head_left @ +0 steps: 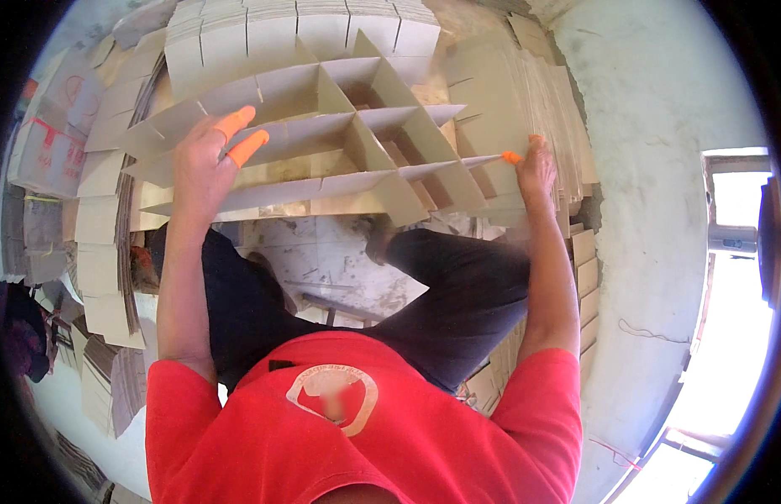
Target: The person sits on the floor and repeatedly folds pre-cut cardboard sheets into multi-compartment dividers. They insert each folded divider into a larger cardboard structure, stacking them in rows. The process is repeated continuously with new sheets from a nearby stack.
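Cardboard grid [306, 133], left hand [205, 158] (palm hidden)

The divider [370, 148] is smooth, matt cardboard.

Cardboard stacks [99, 220] left, right and beyond partition grid [315, 134].
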A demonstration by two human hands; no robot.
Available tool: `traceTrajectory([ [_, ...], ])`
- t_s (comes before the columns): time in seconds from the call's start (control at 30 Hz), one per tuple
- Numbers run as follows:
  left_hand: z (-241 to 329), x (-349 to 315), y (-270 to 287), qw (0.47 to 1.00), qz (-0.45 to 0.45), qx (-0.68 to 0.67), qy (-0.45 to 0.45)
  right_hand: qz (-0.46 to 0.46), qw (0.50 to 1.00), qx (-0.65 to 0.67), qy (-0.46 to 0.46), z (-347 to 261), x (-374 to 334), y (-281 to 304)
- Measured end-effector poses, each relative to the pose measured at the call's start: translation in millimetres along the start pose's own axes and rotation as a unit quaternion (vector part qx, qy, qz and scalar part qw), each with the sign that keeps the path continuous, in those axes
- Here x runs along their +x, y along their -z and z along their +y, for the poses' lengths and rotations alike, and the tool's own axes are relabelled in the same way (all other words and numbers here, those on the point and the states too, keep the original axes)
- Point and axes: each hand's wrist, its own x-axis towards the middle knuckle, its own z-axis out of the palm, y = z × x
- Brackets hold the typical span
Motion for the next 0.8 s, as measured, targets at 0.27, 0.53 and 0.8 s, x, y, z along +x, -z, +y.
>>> traceTrajectory([
  [0.27, -5, -33, 2, 0.999, -0.009, -0.042, -0.012, 0.189, 0.973, 0.111, -0.073, -12, 11, 50],
  [0.53, -10, -51, -19, 0.99, -0.125, 0.0, -0.069, 0.117, 0.947, 0.272, 0.126, -161, -24, 188],
  [0.8, -29, -60, -43, 0.989, -0.084, -0.035, -0.113, -0.081, 0.895, 0.385, 0.209, -227, -50, 179],
])
